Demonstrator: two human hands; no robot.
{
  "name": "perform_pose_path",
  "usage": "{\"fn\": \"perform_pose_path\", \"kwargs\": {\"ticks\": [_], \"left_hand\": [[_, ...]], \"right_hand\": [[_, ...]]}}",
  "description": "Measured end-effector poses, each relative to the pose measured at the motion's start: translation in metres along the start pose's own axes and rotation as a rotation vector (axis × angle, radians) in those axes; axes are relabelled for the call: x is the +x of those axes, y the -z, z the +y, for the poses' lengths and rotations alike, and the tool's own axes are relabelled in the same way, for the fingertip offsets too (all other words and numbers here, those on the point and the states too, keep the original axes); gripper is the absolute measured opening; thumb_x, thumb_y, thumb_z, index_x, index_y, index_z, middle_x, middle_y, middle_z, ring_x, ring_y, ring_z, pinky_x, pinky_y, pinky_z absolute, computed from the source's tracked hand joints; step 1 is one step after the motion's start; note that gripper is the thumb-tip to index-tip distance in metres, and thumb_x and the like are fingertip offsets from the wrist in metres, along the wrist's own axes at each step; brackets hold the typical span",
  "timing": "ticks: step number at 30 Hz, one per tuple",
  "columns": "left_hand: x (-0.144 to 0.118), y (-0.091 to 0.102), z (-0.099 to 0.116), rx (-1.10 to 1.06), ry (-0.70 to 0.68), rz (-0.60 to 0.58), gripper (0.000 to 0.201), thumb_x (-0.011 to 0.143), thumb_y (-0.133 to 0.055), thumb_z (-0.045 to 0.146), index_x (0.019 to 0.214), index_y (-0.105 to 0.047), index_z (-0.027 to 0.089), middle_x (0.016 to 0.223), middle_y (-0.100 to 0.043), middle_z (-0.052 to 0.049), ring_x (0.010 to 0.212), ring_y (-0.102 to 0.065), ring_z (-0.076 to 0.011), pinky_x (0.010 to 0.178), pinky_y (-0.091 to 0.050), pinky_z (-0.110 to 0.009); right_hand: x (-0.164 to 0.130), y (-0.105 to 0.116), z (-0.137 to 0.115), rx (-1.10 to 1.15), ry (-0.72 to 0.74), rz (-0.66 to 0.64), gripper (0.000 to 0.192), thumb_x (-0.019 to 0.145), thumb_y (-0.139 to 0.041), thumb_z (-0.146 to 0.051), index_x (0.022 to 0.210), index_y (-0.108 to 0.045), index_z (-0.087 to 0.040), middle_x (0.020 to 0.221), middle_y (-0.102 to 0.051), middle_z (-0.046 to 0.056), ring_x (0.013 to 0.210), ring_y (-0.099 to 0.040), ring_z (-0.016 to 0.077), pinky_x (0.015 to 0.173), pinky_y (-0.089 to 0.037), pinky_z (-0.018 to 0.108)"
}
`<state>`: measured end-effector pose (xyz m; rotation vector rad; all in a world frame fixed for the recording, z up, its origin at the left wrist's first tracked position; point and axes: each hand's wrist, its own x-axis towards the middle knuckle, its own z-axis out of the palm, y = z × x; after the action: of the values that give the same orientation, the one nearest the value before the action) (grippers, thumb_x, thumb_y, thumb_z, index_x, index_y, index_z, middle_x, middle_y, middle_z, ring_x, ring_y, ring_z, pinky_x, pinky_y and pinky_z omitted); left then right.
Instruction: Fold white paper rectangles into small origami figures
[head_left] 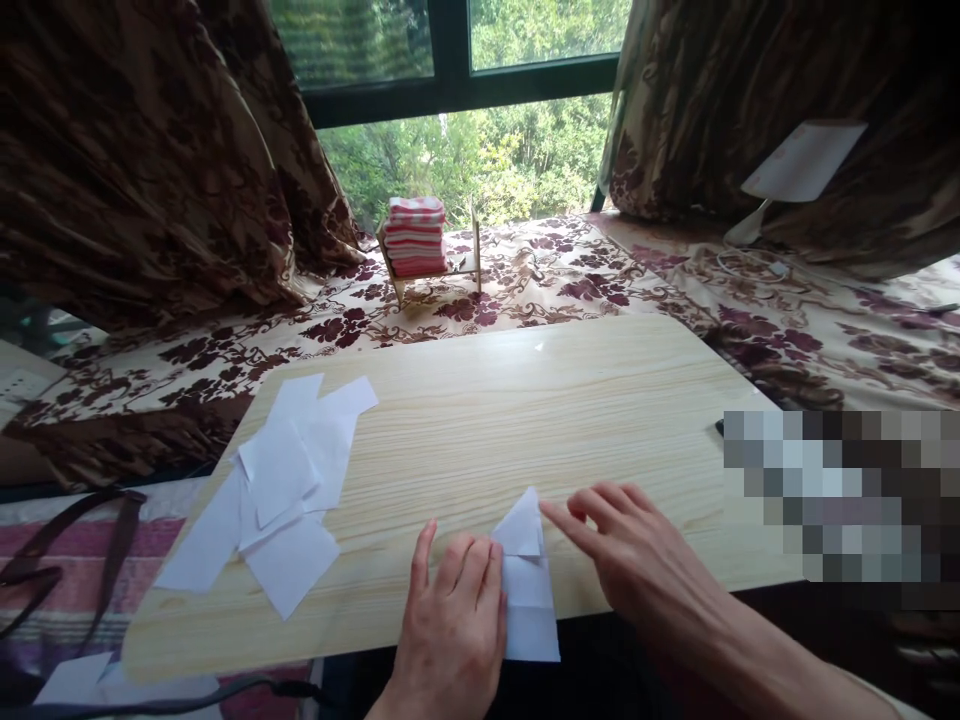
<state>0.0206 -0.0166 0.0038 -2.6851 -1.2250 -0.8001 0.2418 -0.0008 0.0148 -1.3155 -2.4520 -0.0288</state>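
A white strip of paper (529, 608) lies at the table's front edge, its lower end reaching past it. Its top corner is folded over into a triangle, and a crease runs across the part below. My left hand (454, 610) holds the strip by its left edge, with the little finger stuck out to the side. At the strip's upper right edge, the stretched index finger of my right hand (619, 540) touches or nearly touches the folded corner. The other right fingers are loosely bent and hold nothing.
Several white paper pieces (281, 470) overlap on the left of the wooden table (465, 430). More paper (75, 680) lies lower left beside a dark strap (112, 560). Beyond the table are a small stand with folded striped cloths (415, 240) and a lamp (806, 165). The right side is pixelated.
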Motion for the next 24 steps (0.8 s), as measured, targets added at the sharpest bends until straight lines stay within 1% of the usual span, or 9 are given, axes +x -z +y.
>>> {"fn": "perform_pose_path", "kwargs": {"ticks": [1,3,5,9,12,15,17,20,24], "left_hand": [[-0.001,-0.001,0.004,-0.005,0.030,0.010,0.029,0.094,-0.043,0.018,0.109,-0.067,0.010,0.102,-0.070,-0.009,0.101,-0.057,-0.0239,0.114,-0.019,-0.049],[-0.003,-0.002,0.008,-0.018,0.067,0.006,0.030,0.094,-0.043,0.020,0.110,-0.066,0.010,0.102,-0.069,-0.009,0.101,-0.057,-0.0240,0.113,-0.020,-0.048],[-0.006,-0.001,0.005,-0.039,0.067,-0.013,0.030,0.095,-0.044,0.022,0.112,-0.065,0.010,0.104,-0.069,-0.009,0.102,-0.056,-0.0239,0.113,-0.020,-0.048],[-0.014,0.009,-0.013,-0.092,0.029,-0.043,0.028,0.094,-0.048,0.023,0.116,-0.064,0.016,0.107,-0.069,-0.006,0.104,-0.056,-0.0230,0.112,-0.020,-0.047],[-0.014,0.023,-0.027,-0.128,0.032,-0.063,0.027,0.094,-0.047,0.019,0.113,-0.066,0.019,0.106,-0.068,-0.006,0.107,-0.054,-0.0223,0.111,-0.021,-0.046],[-0.004,0.030,-0.028,-0.103,0.051,-0.045,0.028,0.094,-0.046,0.019,0.114,-0.066,0.018,0.107,-0.067,-0.007,0.108,-0.052,-0.0220,0.110,-0.021,-0.044],[0.003,0.027,-0.023,-0.097,0.023,-0.070,0.030,0.095,-0.047,0.023,0.120,-0.063,0.020,0.111,-0.065,-0.008,0.112,-0.051,-0.0222,0.112,-0.018,-0.046],[0.010,0.015,-0.017,-0.095,-0.017,-0.135,0.034,0.095,-0.049,0.033,0.124,-0.061,0.020,0.119,-0.063,-0.008,0.118,-0.048,-0.0236,0.115,-0.012,-0.048],[0.007,0.003,-0.017,-0.082,-0.027,-0.162,0.035,0.094,-0.052,0.033,0.125,-0.060,0.019,0.121,-0.064,-0.006,0.119,-0.048,-0.0235,0.116,-0.007,-0.049]], "right_hand": [[-0.002,-0.002,-0.006,0.031,0.018,0.006,0.050,0.078,-0.050,0.004,0.123,-0.057,-0.016,0.087,-0.059,0.005,0.078,-0.046,0.0215,0.071,-0.034,0.033],[-0.006,-0.007,-0.018,0.063,0.014,0.006,0.045,0.079,-0.054,0.000,0.121,-0.058,-0.016,0.088,-0.059,0.005,0.079,-0.046,0.0216,0.073,-0.034,0.033],[-0.009,-0.013,-0.025,0.068,0.000,0.010,0.041,0.079,-0.059,-0.005,0.119,-0.059,-0.015,0.090,-0.059,0.007,0.081,-0.046,0.0224,0.075,-0.035,0.034],[-0.010,-0.015,-0.022,0.070,0.015,-0.006,0.043,0.077,-0.067,-0.009,0.119,-0.059,-0.014,0.091,-0.059,0.007,0.082,-0.046,0.0228,0.076,-0.035,0.035],[-0.009,-0.014,-0.018,0.079,0.033,-0.010,0.042,0.077,-0.068,-0.009,0.118,-0.059,-0.015,0.090,-0.059,0.006,0.081,-0.046,0.0228,0.075,-0.035,0.035],[-0.008,-0.014,-0.017,0.085,0.049,0.001,0.041,0.078,-0.066,-0.009,0.118,-0.059,-0.014,0.090,-0.059,0.006,0.082,-0.045,0.0231,0.076,-0.035,0.036],[-0.008,-0.015,-0.018,0.083,0.054,0.011,0.039,0.079,-0.065,-0.010,0.117,-0.059,-0.013,0.088,-0.058,0.006,0.081,-0.045,0.0230,0.076,-0.035,0.036],[-0.008,-0.017,-0.020,0.075,0.055,0.020,0.038,0.080,-0.064,-0.010,0.117,-0.059,-0.013,0.087,-0.059,0.006,0.081,-0.045,0.0229,0.076,-0.035,0.036],[-0.008,-0.016,-0.020,0.045,0.055,0.005,0.038,0.080,-0.063,-0.012,0.118,-0.059,-0.013,0.089,-0.060,0.007,0.080,-0.046,0.0223,0.076,-0.035,0.035]]}}
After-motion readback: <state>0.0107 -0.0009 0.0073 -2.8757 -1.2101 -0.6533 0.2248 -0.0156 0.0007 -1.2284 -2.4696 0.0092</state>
